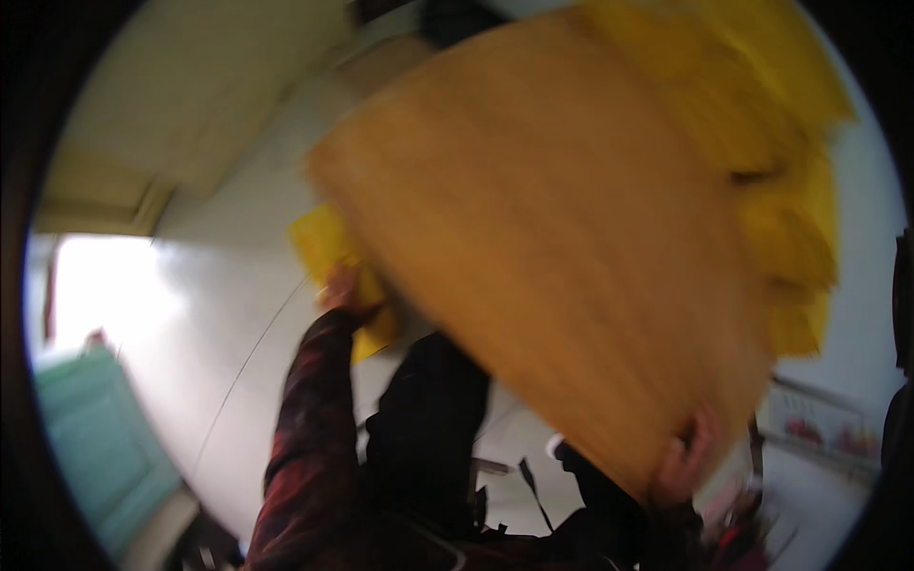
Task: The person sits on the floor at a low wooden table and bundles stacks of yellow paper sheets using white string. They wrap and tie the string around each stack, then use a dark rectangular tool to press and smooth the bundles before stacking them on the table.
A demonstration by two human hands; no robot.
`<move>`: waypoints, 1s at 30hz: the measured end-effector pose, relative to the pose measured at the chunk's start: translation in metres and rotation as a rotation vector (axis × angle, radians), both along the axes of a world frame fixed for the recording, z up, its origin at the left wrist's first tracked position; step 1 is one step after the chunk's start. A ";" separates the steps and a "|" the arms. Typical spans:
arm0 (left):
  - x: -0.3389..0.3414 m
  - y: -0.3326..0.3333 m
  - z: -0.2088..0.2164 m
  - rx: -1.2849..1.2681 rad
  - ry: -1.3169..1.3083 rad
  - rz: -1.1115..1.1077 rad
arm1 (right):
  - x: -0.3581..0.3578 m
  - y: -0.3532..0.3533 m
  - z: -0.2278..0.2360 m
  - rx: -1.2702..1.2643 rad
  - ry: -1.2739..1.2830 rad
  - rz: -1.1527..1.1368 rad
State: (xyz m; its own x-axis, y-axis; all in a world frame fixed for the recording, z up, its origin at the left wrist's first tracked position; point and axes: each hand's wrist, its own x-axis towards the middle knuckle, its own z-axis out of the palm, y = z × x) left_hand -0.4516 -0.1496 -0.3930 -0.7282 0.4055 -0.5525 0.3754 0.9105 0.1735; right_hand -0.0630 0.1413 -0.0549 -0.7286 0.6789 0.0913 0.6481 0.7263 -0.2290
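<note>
My left arm stretches out past the left side of a wooden tabletop (543,228). At its end, my left hand (345,290) is on a flat yellow packet (319,238), which looks like an envelope or a folded bag. The fingers appear bent over it, though blur hides their detail. My right hand (687,457) rests at the near right corner of the tabletop, fingers apart, with nothing visible in it. More yellow packets (781,219) lie overlapping in a heap along the table's far right side.
A pale floor (228,314) shows left of the table. To the lower left is a teal chair or panel (100,438). Cream-coloured cabinet-like furniture (190,95) is at the upper left. A white printed box or calendar (819,423) lies beyond the table's right edge.
</note>
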 end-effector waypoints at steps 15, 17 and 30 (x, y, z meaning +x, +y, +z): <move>0.043 -0.035 0.128 1.013 -0.491 0.171 | -0.004 -0.005 0.001 0.109 0.183 0.018; 0.051 -0.029 0.188 1.008 -0.294 0.104 | -0.001 -0.005 -0.003 0.142 0.232 0.024; 0.192 0.156 0.334 0.974 0.192 -0.959 | 0.012 -0.019 -0.026 0.111 0.268 -0.057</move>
State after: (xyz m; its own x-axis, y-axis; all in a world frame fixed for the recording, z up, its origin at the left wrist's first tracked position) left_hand -0.2601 0.0065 -0.0588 0.0213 0.9481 0.3172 0.8708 -0.1735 0.4601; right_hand -0.0511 0.1219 -0.0811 -0.6296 0.6929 0.3515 0.6156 0.7209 -0.3184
